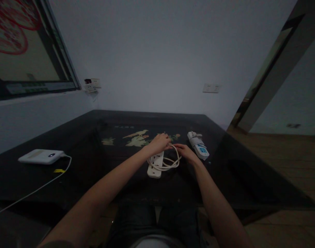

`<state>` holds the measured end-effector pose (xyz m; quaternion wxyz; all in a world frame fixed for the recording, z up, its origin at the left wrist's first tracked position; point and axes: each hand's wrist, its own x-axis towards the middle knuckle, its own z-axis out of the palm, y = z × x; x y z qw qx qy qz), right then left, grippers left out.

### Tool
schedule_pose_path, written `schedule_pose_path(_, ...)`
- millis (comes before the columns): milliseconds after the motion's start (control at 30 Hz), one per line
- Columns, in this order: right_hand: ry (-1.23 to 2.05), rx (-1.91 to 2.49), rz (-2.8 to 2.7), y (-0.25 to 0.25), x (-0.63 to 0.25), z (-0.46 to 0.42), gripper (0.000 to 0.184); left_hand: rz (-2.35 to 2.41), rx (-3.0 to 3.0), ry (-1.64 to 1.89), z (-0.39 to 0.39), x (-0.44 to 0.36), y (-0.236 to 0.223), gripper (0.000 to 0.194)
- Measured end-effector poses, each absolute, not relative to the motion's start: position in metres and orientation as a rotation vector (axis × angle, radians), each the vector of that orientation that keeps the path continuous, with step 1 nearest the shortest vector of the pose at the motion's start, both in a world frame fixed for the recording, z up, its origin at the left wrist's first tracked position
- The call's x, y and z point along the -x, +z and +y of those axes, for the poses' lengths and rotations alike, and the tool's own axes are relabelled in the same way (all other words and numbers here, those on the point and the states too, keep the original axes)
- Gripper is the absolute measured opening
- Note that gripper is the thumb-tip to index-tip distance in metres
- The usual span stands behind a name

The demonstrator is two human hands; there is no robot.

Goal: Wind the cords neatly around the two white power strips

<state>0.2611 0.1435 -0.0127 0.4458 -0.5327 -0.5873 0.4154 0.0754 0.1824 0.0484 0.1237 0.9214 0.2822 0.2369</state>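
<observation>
From where I watch, the left hand covers the far end of the white power strip, so I cannot see that end, nor the fingertips well enough to say what they close on. The right hand is at the right of the looped cord, its fingers bent toward the left hand; I cannot tell whether they pinch the cord or only lie against it. The strip lies near the middle of the surface, its near end showing and loops of cord crossing its top. Both forearms run out of my view at the bottom, and a dark shape at the right of the surface is too dim for me to name.

The surface is black and glossy, with a pale bird-and-flower picture partly behind the left hand. Beyond it I see a plain, smooth wall with sockets, a window cut off at the left, and a wooden-looking floor at the right. A second strip, white with a blue socket face, has grey cord wound round it. At the left lies a smooth white power bank with rounded corners, a thin white cable running from it out of view.
</observation>
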Motion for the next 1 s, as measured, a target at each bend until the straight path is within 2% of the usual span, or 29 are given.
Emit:
schedule_pose_path(267,0.945,1.307,-1.482,-0.017,-0.261,0.149,0.027,0.968,-2.983,0.622,0.171,-0.084,0.037,0.025)
schedule_pose_path(433,0.885,1.322,-1.519,-0.019,-0.262,0.152,0.028,1.035,-3.140,0.498,0.163,-0.089,0.029,0.040)
schedule_pose_path(700,0.746,1.424,-1.679,-0.019,-0.269,0.152,0.028,0.998,-3.090,0.206,0.156,-0.084,0.034,0.050)
schedule_pose_path(900,0.529,1.546,-1.828,-0.018,-0.271,0.153,0.027,1.014,-3.005,0.339,0.167,-0.087,0.055,0.028)
schedule_pose_path(1000,0.465,1.576,-1.922,-0.017,-0.270,0.152,0.027,0.959,-3.087,0.319,0.176,-0.095,0.057,0.024)
